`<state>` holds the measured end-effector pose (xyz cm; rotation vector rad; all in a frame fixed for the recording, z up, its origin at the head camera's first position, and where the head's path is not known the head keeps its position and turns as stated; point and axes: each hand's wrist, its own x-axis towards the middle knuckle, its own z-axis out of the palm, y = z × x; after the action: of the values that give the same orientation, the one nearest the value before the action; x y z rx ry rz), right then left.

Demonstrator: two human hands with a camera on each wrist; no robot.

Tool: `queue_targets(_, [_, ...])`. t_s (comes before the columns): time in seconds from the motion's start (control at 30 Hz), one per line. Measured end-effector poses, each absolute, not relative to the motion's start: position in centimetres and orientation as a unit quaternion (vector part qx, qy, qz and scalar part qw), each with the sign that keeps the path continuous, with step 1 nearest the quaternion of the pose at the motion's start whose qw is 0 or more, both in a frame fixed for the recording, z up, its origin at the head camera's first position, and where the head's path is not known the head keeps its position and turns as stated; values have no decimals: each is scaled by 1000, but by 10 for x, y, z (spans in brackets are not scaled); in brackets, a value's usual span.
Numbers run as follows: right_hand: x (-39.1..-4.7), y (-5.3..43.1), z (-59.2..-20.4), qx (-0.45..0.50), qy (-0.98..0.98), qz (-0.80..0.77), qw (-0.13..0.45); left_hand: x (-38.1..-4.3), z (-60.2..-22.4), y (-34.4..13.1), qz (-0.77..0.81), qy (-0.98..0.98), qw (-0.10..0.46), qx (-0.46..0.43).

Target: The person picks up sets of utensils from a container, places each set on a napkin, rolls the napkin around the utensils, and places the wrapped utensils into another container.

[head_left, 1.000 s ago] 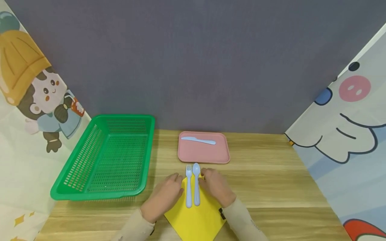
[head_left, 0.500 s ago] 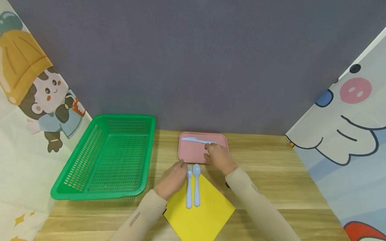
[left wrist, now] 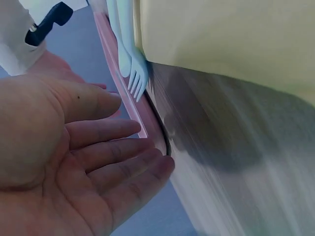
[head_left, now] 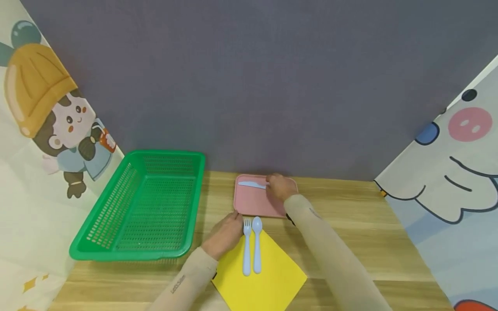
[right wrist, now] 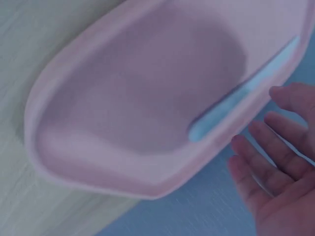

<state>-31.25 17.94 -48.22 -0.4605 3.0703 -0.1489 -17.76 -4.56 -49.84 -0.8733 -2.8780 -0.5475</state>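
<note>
A pink tray (head_left: 250, 204) stands at the back of the table with a light blue plastic knife (head_left: 251, 185) lying along its far side. Over the tray's right part reaches my right hand (head_left: 282, 188), which covers the knife's handle end in the head view. The right wrist view shows its relaxed fingers (right wrist: 248, 147) close by the tray's long rim, nothing held. My left hand (head_left: 225, 235) has its fingertips at the tray's near left corner, fingers extended. Beside it, a blue fork (head_left: 247, 257) and spoon (head_left: 257, 255) lie side by side on a yellow napkin (head_left: 268, 287).
A green plastic basket (head_left: 189, 235) stands on the left of the wooden table (head_left: 350, 224). A grey upright panel (head_left: 249, 86) closes off the back. Printed cartoon sheets (head_left: 467, 172) flank both sides.
My right hand has moved from beside the spoon up over the tray to the knife's handle end. My left hand has slid forward to the tray's near corner. Cutlery and napkin keep their arrangement.
</note>
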Motion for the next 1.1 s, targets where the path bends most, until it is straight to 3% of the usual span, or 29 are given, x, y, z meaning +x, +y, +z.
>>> queue_targets(0.23, [-321,174,-503,-178,982,-56,19,-175,-499,-45,-161,-948,21,-272])
queue_targets(0.6, [-328,170,-510,-224,974,5,-36,-177,-501,-43,-151,-954,2,-259])
queue_targets(0.9, [-334,177,-512,-261,965,9,-31,-179,-502,-44,-166,-950,-3,-264])
queue_targets(1.1, [-330,185,-505,-261,965,-2,-1,-174,-501,-46,-179,-944,34,-274])
